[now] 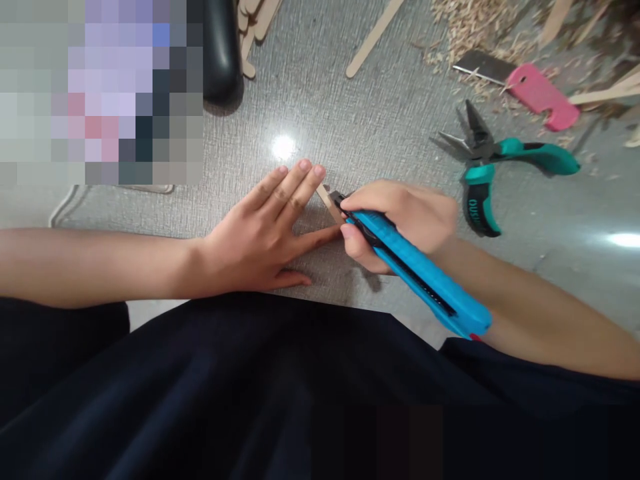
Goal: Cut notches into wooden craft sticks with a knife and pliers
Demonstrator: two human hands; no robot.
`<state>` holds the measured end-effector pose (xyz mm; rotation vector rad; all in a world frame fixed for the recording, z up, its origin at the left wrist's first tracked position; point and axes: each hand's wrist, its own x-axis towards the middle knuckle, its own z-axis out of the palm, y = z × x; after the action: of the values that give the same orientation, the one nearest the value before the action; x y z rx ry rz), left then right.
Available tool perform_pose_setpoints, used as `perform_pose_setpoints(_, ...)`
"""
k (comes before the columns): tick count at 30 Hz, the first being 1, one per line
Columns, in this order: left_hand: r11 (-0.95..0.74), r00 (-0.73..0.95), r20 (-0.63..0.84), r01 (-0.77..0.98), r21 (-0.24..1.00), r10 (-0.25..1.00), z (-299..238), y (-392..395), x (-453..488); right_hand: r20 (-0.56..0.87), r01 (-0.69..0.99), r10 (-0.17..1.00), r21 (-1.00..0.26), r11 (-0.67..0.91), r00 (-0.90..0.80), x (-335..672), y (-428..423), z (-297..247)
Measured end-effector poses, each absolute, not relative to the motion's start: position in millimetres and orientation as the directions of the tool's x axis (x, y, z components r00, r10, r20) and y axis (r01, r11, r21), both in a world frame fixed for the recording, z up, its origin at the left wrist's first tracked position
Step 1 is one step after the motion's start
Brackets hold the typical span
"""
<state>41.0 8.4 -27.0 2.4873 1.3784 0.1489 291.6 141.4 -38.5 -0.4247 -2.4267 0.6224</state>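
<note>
Your left hand (265, 233) lies flat with its fingers splayed, pinning a stick (327, 200) to the floor (350, 120) in the middle. Your right hand (400, 220) is closed round the knife (415, 267), whose blade meets the stick. If the blade slips left, it would likely catch your forefinger beside it. Your left hand hides most of the stick, and the blade tip is hard to make out.

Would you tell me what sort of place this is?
Likely an informal craft spot on a grey floor: flat wooden craft sticks, a pile of wood shavings and teal-handled pliers lie about; the right hand holds a blue utility knife.
</note>
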Motion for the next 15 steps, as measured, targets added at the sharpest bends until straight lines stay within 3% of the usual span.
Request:
perform_pose_setpoints(11,-0.472,0.520,-0.050,0.808,0.352,0.853,-25.3,9.0,43.0,0.472,0.097,0.453,-0.604,0.791,-0.757,291.7,143.7,-35.8)
perform_pose_setpoints(15,-0.454,0.514,-0.083,0.813,0.364,0.854,-22.1,10.6,44.7,0.356,0.223,0.493,-0.584,0.781,-0.794,296.3,140.1,-32.9)
